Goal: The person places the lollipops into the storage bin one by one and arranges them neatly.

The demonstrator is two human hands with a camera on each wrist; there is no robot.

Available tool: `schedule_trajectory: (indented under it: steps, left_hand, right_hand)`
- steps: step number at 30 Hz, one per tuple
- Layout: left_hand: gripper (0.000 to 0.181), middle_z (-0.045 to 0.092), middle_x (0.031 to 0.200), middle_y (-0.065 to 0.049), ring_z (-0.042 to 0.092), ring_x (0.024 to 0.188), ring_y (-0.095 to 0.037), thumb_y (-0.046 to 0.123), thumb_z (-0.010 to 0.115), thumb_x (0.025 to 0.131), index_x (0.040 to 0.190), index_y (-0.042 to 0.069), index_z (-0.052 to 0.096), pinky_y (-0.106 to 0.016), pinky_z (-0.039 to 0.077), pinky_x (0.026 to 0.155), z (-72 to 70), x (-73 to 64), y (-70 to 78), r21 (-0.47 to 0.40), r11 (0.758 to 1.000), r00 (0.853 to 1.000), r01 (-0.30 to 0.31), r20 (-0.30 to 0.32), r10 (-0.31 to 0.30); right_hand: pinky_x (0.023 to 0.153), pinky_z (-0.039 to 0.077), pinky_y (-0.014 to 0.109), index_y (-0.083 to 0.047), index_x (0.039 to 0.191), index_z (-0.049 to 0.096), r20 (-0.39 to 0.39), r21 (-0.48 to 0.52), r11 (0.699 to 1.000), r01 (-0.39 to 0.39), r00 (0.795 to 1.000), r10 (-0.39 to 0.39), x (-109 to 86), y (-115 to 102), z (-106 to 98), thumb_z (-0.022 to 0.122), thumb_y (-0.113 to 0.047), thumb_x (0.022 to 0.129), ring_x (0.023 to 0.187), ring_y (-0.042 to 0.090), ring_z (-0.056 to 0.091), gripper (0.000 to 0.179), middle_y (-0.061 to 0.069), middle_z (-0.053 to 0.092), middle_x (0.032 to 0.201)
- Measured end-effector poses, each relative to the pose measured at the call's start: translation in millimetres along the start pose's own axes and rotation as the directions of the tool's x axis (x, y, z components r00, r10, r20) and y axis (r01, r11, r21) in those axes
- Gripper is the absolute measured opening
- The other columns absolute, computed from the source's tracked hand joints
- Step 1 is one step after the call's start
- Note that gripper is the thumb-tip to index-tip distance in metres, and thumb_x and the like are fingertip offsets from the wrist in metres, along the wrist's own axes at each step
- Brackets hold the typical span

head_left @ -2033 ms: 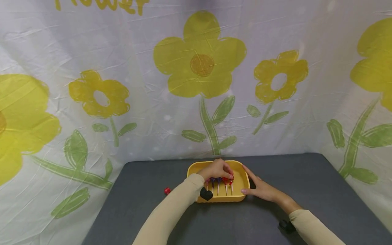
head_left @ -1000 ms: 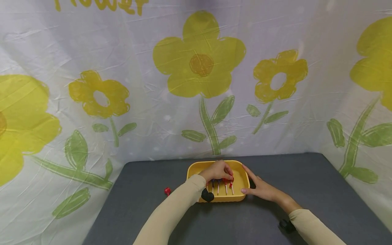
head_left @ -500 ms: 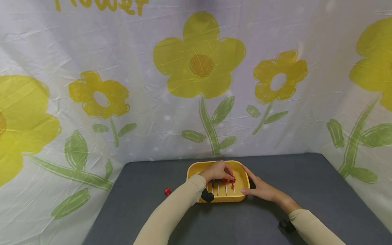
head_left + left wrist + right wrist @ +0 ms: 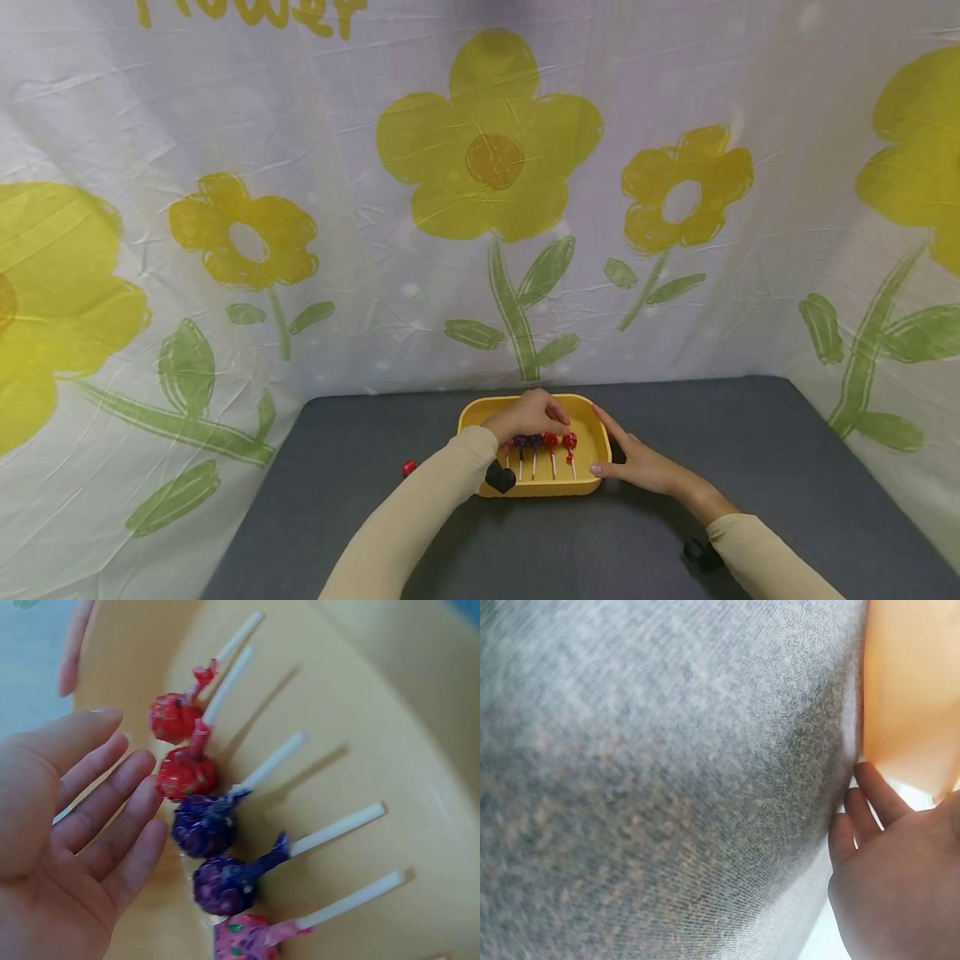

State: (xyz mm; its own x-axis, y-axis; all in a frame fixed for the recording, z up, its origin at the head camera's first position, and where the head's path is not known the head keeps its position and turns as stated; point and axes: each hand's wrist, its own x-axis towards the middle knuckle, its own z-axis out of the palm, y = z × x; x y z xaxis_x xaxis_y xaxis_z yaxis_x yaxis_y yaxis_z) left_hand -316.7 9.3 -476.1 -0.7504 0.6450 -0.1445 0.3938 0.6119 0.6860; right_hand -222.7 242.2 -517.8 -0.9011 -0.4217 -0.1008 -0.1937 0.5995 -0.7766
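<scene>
A yellow tray (image 4: 588,483) holds a row of wrapped lollipops with white sticks. In the left wrist view the row runs from two red lollipops (image 4: 186,772) through two purple lollipops (image 4: 225,885) to a pink lollipop (image 4: 244,937) cut off by the frame. My left hand (image 4: 528,414) is over the tray beside the lollipop heads, its fingers loosely bent with nothing between them. Along the tray's right side, my right hand (image 4: 643,460) touches the wall with thumb and fingers spread. Its palm side is hidden in the right wrist view.
Left of the tray, another red lollipop (image 4: 408,468) lies on the dark grey table (image 4: 360,433), partly hidden by the left sleeve. A curtain printed with yellow flowers (image 4: 495,158) hangs behind the table.
The left fingers have come off the rightmost red lollipop, which has shifted slightly to the right. The right hand has stayed at the tray's side.
</scene>
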Motion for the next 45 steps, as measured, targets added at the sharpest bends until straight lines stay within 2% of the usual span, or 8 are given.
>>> schedule_trajectory:
  steps: [6, 9, 12, 18, 28, 36, 40, 45]
  left_hand:
    - [0.014, 0.077, 0.099, -0.004, 0.067, 0.081, -0.007, 0.023, 0.072, 0.091, 0.099, 0.013, 0.078, -0.02, 0.053, 0.073, -15.8, -7.3, 1.1, -0.052, 0.998, 0.999, -0.025, -0.045, 0.023]
    - [0.019, 0.077, 0.103, -0.005, 0.068, 0.088, -0.01, 0.024, 0.071, 0.092, 0.105, 0.011, 0.077, -0.021, 0.054, 0.079, -26.1, -11.0, 1.6, -0.066, 0.996, 0.997, -0.057, -0.062, 0.053]
    - [0.024, 0.075, 0.11, -0.006, 0.068, 0.096, -0.012, 0.026, 0.069, 0.094, 0.11, 0.01, 0.075, -0.025, 0.055, 0.085, -37.6, -17.9, 3.5, -0.117, 0.991, 0.996, -0.059, -0.074, 0.05]
    - [0.024, 0.074, 0.114, -0.007, 0.068, 0.102, -0.019, 0.026, 0.069, 0.094, 0.113, 0.012, 0.074, -0.036, 0.056, 0.09, -63.6, -32.6, -2.0, -0.212, 0.973, 0.985, -0.09, -0.161, 0.056]
    - [0.028, 0.072, 0.118, -0.011, 0.069, 0.102, -0.019, 0.026, 0.071, 0.092, 0.118, 0.013, 0.072, -0.034, 0.057, 0.09, -105.1, -79.7, -20.5, -0.282, 0.949, 0.956, -0.142, -0.288, 0.058]
    - [0.031, 0.07, 0.121, -0.013, 0.067, 0.11, -0.031, 0.027, 0.071, 0.092, 0.12, 0.015, 0.07, -0.046, 0.055, 0.095, -127.4, -116.0, -44.5, -0.277, 0.953, 0.951, -0.122, -0.309, 0.032]
    - [0.033, 0.069, 0.123, -0.017, 0.067, 0.113, -0.033, 0.028, 0.07, 0.093, 0.122, 0.013, 0.068, -0.041, 0.056, 0.095, -134.0, -133.9, -56.4, -0.296, 0.948, 0.946, -0.119, -0.323, 0.018]
    - [0.034, 0.069, 0.124, -0.017, 0.068, 0.111, -0.024, 0.028, 0.071, 0.092, 0.122, 0.013, 0.068, -0.029, 0.056, 0.093, -140.5, -154.7, -68.5, -0.322, 0.941, 0.941, -0.105, -0.339, -0.011]
  right_hand:
    - [0.108, 0.026, 0.075, -0.033, 0.159, -0.006, 0.001, 0.003, 1.0, -0.001, 1.0, 0.001, 0.8, 1, 0, 0.066, -0.042, 0.094, 0.151, 0.051, 0.009, 0.098, 0.016, 0.0, 0.168]
    - [0.109, 0.025, 0.075, -0.033, 0.16, -0.006, 0.001, 0.006, 1.0, 0.001, 1.0, -0.001, 0.7, 1, 0, 0.066, -0.043, 0.093, 0.151, 0.051, 0.009, 0.099, 0.016, 0.0, 0.168]
    - [0.109, 0.025, 0.075, -0.033, 0.159, -0.007, 0.001, 0.01, 1.0, 0.003, 1.0, -0.003, 0.5, 2, 1, 0.066, -0.044, 0.093, 0.151, 0.051, 0.009, 0.099, 0.017, 0.0, 0.168]
    - [0.109, 0.025, 0.075, -0.032, 0.16, -0.005, -0.016, 0.012, 1.0, 0.01, 1.0, -0.01, -0.4, 2, 2, 0.067, -0.042, 0.093, 0.151, 0.051, 0.01, 0.099, 0.017, 0.002, 0.168]
    - [0.107, 0.026, 0.076, -0.032, 0.16, -0.005, -0.013, 0.002, 1.0, -0.004, 1.0, 0.004, -2.6, 0, 3, 0.067, -0.044, 0.092, 0.15, 0.054, 0.011, 0.099, 0.017, 0.002, 0.168]
    - [0.107, 0.025, 0.077, -0.032, 0.16, -0.005, -0.019, 0.007, 1.0, 0.001, 1.0, -0.001, -1.4, -1, 1, 0.068, -0.043, 0.092, 0.15, 0.053, 0.009, 0.1, 0.017, 0.001, 0.168]
    - [0.107, 0.025, 0.077, -0.032, 0.16, -0.005, -0.02, 0.008, 1.0, 0.009, 1.0, -0.009, -1.0, -1, 1, 0.068, -0.043, 0.092, 0.15, 0.053, 0.01, 0.1, 0.017, 0.001, 0.168]
    - [0.107, 0.025, 0.077, -0.032, 0.16, -0.005, -0.018, -0.002, 1.0, 0.004, 1.0, -0.004, -0.1, 0, 1, 0.067, -0.044, 0.092, 0.15, 0.053, 0.01, 0.1, 0.017, 0.001, 0.168]
